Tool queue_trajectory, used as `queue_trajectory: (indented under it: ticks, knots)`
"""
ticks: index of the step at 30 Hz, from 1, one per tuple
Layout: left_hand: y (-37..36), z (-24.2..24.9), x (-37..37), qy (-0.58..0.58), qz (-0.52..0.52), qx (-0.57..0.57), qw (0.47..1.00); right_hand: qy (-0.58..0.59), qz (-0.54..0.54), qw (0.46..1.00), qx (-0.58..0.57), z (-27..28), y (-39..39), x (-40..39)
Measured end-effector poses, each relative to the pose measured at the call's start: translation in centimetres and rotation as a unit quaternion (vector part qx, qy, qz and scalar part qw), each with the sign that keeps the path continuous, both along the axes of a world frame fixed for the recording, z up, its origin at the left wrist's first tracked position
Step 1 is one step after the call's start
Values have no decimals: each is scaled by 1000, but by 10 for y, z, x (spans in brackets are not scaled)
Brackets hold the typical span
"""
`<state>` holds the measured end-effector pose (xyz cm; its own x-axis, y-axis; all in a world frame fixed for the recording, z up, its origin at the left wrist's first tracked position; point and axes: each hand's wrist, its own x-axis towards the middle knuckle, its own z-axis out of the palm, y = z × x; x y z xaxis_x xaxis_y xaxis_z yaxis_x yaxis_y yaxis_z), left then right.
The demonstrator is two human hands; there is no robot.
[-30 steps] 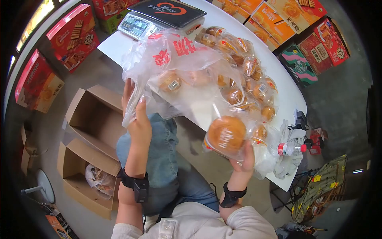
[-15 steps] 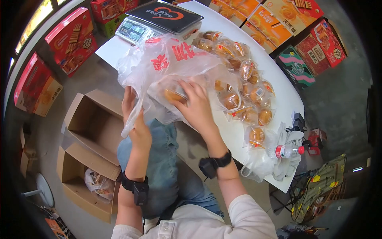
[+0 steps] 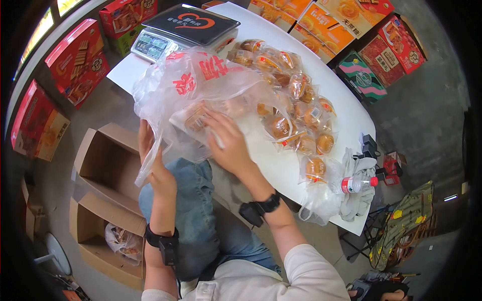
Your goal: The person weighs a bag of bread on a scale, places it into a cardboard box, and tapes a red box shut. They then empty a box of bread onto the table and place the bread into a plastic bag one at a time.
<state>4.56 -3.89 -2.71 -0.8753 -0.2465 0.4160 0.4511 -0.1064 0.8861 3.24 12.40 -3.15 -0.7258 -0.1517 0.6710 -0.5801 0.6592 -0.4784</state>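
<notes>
A white plastic carrier bag (image 3: pixel 165 95) with red lettering lies partly over the table edge, its mouth towards me. My left hand (image 3: pixel 156 163) grips the bag's near edge, part of its fingers hidden behind the film. At the bag's mouth my right hand (image 3: pixel 228 143) has its fingers on a wrapped bread bun (image 3: pixel 195 118), whose barcode faces up. Another bun (image 3: pixel 235 106) shows dimly through the bag. To the right, several wrapped buns (image 3: pixel 279 128) are heaped on the white table (image 3: pixel 271 173), and one bun (image 3: pixel 316 169) lies nearest the front.
A scale (image 3: pixel 191 25) stands at the table's back left. A bottle (image 3: pixel 359 184) lies beside thin plastic bags (image 3: pixel 321 203) at the right end. Open cardboard boxes (image 3: pixel 113 160) are on the floor to the left, one with a filled bag (image 3: pixel 123 241). Gift cartons (image 3: pixel 78 62) surround the table.
My right hand has moved left and down with the bun, which has turned so its barcode shows. The view has shifted slightly; my left hand keeps its hold on the bag.
</notes>
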Motion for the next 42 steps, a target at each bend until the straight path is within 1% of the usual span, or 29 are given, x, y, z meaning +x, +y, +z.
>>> queue_trajectory:
  ticks: [2, 3, 5, 7, 8, 10, 11, 12, 13, 14, 17, 19, 21, 22, 24, 25, 27, 28, 29, 30, 31, 32, 33, 34, 35, 36, 38, 39, 42]
  knots:
    - [-3, 0, 0, -1, 2, -6, 1000, 32, -11, 999, -31, 11, 23, 29]
    - [-4, -1, 1, -14, -2, -7, 1000, 83, -48, 994, -45, 12, 35, 42]
    - [-5, -5, 1, -26, -2, -6, 1000, 156, -171, 971, -57, 5, 65, 59]
    - [-8, -10, 1, -37, -9, -21, 999, 178, -266, 944, -79, -5, 101, 62]
    - [-9, -12, -2, -35, -3, -26, 999, 177, -260, 946, -81, -9, 117, 61]
    - [-9, -14, -4, -21, 3, -37, 999, 66, -392, 917, -28, -18, 141, 55]
    - [-8, -15, -5, -13, 7, -42, 999, 65, -381, 922, -28, -27, 148, 51]
    - [-8, -17, -6, -3, 9, -46, 999, -19, -402, 911, 86, -35, 151, 48]
    - [-9, -18, -7, 5, 13, -50, 999, -100, -414, 882, 200, -45, 152, 46]
    - [-10, -21, -8, 14, 16, -54, 998, -161, -412, 865, 235, -44, 143, 46]
    - [-11, -20, -8, 26, 18, -67, 997, -134, -390, 889, 199, -54, 153, 42]
    - [-6, -9, -5, 23, 39, -46, 998, -127, -400, 885, 201, -53, 156, 47]
    - [-3, -6, -4, 19, 24, 23, 999, -118, -420, 874, 216, -41, 146, 56]
    - [-4, -7, -4, 20, 24, 23, 999, -117, -420, 874, 215, -34, 141, 62]
    - [-8, -12, -5, 24, 27, -43, 998, -47, -499, 842, 200, -19, 132, 77]
    - [-10, -13, -5, 23, 22, -43, 999, -49, -504, 839, 200, -13, 130, 85]
    - [-14, -13, -3, -5, 30, -23, 999, 7, -534, 843, 60, 0, 130, 101]
    - [-14, -13, -3, -18, 31, -12, 999, 30, -530, 847, 28, 5, 127, 110]
    - [-14, -13, -2, -33, 30, -1, 999, 31, -542, 839, 32, 9, 123, 117]
    - [-12, -13, -2, -47, 30, 10, 998, 38, -444, 880, -166, 13, 117, 122]
    - [-9, -14, -2, -62, 33, 19, 997, 47, -319, 878, -355, 17, 113, 127]
    - [-5, -13, -4, -36, 61, 33, 997, 23, -256, 881, -398, 24, 109, 133]
    - [-6, -16, -5, -36, 54, 33, 997, 26, -262, 879, -397, 29, 106, 137]
    - [-9, -21, -5, -46, 59, 29, 997, -4, -152, 812, -563, 33, 103, 141]
    - [-9, -19, -5, -56, 65, 24, 996, -33, -34, 709, -704, 36, 100, 144]
    - [-3, -9, -3, -52, 72, 25, 996, -30, -37, 708, -704, 41, 94, 145]
    - [-9, -16, -2, -67, 72, 2, 995, -123, 103, 615, -772, 47, 84, 144]
    - [-12, -21, -2, -82, 77, -22, 993, -121, 100, 615, -772, 46, 83, 145]
    - [-14, -27, -4, -69, 77, -26, 994, -184, 155, 613, -753, 46, 74, 141]
